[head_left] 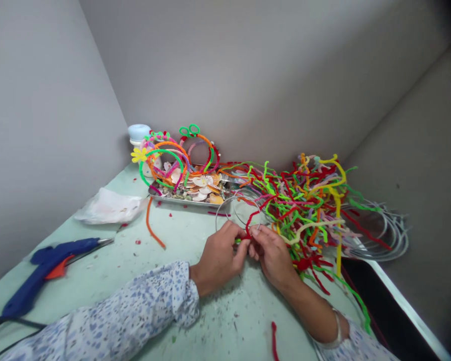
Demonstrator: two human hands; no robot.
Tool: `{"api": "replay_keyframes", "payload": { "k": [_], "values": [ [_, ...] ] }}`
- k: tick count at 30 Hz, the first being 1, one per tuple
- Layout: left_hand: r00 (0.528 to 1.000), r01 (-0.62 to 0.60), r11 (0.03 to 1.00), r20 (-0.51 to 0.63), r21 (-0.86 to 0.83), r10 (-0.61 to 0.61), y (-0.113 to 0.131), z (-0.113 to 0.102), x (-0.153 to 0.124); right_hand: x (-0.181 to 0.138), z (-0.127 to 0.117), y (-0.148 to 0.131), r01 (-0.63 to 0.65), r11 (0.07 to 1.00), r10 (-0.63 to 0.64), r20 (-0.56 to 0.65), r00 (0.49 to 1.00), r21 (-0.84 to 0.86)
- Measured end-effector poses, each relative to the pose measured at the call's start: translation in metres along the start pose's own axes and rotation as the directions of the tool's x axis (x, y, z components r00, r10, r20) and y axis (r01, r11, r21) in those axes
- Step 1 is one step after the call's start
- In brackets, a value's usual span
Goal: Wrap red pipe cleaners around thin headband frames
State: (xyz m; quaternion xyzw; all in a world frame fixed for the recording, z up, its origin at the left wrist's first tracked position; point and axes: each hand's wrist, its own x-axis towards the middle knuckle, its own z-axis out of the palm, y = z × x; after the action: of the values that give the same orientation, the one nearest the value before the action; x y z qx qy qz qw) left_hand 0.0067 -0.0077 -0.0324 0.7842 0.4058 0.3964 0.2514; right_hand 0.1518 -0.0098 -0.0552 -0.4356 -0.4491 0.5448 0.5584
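My left hand (221,255) and my right hand (271,254) meet over the pale green table (180,240). Both pinch the near end of a thin clear headband (225,204), whose arc rises in front of them. A red pipe cleaner (252,218) curls up from the pinch, held at its lower end by my right fingers. A bit of green shows between my left fingertips. A big tangle of coloured pipe cleaners (308,200) lies just right of my right hand.
A blue glue gun (48,265) lies at the left. A metal tray of shells (195,193) holds wrapped headbands (173,155). Also here: crumpled plastic bag (108,206), loose orange pipe cleaner (153,231), bare headbands (383,233) at the right edge, red piece (274,341).
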Motion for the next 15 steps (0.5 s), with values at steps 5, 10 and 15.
{"api": "replay_keyframes", "payload": {
  "k": [5, 10, 15],
  "values": [
    [1.0, 0.02, 1.0, -0.017, -0.006, -0.02, 0.0, -0.001, 0.0, -0.003, 0.001, -0.002, 0.021, 0.999, -0.02, 0.03, 0.999, -0.034],
    [0.995, 0.099, 0.994, 0.0, -0.053, -0.099, 0.0, 0.0, 0.0, -0.006, 0.004, -0.007, 0.027, 0.995, -0.024, 0.031, 0.999, -0.1],
    [0.985, 0.169, 0.978, -0.002, -0.126, -0.171, -0.004, 0.003, 0.001, -0.006, 0.007, -0.01, 0.053, 0.983, -0.052, 0.011, 0.999, -0.174]
  ]
}}
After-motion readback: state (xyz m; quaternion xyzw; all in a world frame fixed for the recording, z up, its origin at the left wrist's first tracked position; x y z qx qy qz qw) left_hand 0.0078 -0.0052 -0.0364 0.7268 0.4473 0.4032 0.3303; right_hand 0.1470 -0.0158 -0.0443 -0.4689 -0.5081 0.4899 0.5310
